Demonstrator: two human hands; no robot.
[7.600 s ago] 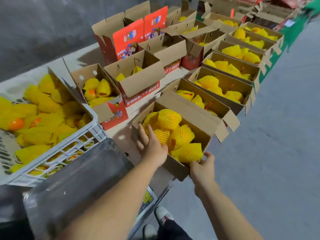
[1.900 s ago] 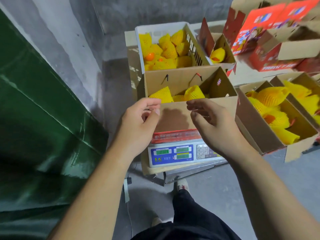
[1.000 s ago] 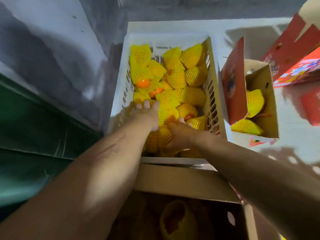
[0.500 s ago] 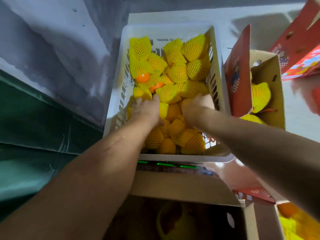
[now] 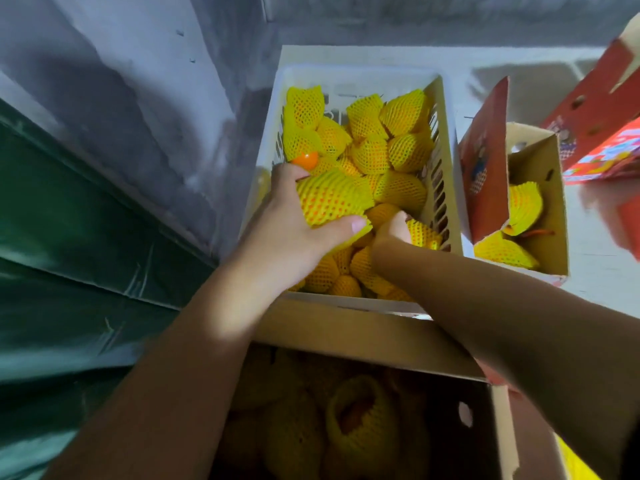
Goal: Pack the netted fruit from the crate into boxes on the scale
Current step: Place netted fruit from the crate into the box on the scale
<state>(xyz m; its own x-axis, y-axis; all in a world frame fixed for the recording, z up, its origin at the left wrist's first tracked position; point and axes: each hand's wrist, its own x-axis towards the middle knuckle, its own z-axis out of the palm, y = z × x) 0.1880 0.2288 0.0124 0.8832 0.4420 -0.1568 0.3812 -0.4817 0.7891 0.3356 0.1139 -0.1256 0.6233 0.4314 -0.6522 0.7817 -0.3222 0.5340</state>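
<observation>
A white plastic crate point(image 5: 266, 147) holds several fruits in yellow foam netting. My left hand point(image 5: 287, 233) grips one netted fruit point(image 5: 329, 197), lifted a little above the pile at the crate's near left. My right hand point(image 5: 391, 232) reaches down into the crate's near right and closes on another netted fruit point(image 5: 422, 232); its fingers are mostly hidden. Just below the crate, an open cardboard box point(image 5: 346, 336) sits in shadow with a few netted fruits point(image 5: 360, 415) inside. The scale is hidden beneath it.
To the right of the crate stands another open box point(image 5: 550, 188) with a red flap and two netted fruits. More red printed boxes point(image 5: 602, 126) lie at the far right. A grey wall and a green tarp point(image 5: 69, 254) close off the left side.
My left hand has taken hold of a netted fruit and raised it from the pile. My right hand has sunk deeper into the crate's near right onto another fruit.
</observation>
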